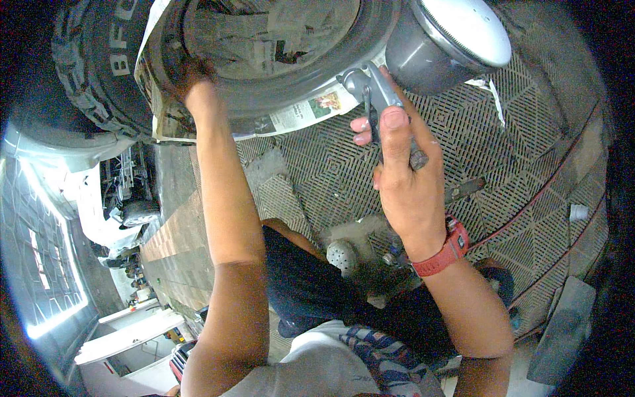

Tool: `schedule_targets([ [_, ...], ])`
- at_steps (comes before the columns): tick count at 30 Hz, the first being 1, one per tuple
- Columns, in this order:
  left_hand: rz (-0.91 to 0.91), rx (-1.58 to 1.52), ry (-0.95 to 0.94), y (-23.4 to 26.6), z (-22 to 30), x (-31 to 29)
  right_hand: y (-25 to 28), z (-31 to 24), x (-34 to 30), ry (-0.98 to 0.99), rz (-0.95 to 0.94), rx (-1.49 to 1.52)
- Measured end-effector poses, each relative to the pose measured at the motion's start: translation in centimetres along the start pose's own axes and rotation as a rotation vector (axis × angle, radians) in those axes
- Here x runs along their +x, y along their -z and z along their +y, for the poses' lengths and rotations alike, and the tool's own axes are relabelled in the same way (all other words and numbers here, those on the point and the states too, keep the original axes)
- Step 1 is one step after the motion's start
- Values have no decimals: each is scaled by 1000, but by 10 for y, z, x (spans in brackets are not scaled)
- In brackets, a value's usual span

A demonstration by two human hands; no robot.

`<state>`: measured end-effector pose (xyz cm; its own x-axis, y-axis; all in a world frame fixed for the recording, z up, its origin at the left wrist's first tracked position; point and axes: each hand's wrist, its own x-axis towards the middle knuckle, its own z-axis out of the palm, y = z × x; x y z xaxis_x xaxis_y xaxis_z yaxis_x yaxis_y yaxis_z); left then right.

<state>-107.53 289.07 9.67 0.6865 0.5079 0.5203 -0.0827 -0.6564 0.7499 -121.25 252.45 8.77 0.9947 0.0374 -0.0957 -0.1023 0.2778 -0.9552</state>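
Note:
My right hand (pixel 410 159) is closed around a grey metal spray gun (pixel 380 92), thumb up along its body and fingers around the handle and trigger. A large grey paint cup (pixel 423 59) with a pale round lid sits at the gun's upper end. My left hand (pixel 196 74) reaches up to the left part of a grey wheel rim (pixel 278 99); its fingers are dark and smeared by motion, so their hold cannot be made out. Newspaper (pixel 311 114) sticks out around the rim, and more sheets show through its middle.
A thick-treaded tyre (pixel 92 66) stands at the upper left, next to a pale vehicle panel (pixel 40 149). Diamond-patterned grating (pixel 317 172) covers the floor. A thin red hose (pixel 529 212) crosses at right. A grey slab (pixel 562 331) lies at the lower right; white shelving (pixel 129 334) stands lower left.

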Motion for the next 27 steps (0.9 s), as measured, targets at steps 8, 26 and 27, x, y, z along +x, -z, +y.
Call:
schedule_targets([
  [8, -21, 1188, -370, 20, -43, -17, -1, -1, 1, -7, -4, 36],
  [26, -1165, 1105, 367, -59, -62, -101, 1, 3, -3, -48, -28, 10],
  [27, -1128, 1071, 365, -56, -74, -99, -3, 1, -5, -48, -37, 29],
])
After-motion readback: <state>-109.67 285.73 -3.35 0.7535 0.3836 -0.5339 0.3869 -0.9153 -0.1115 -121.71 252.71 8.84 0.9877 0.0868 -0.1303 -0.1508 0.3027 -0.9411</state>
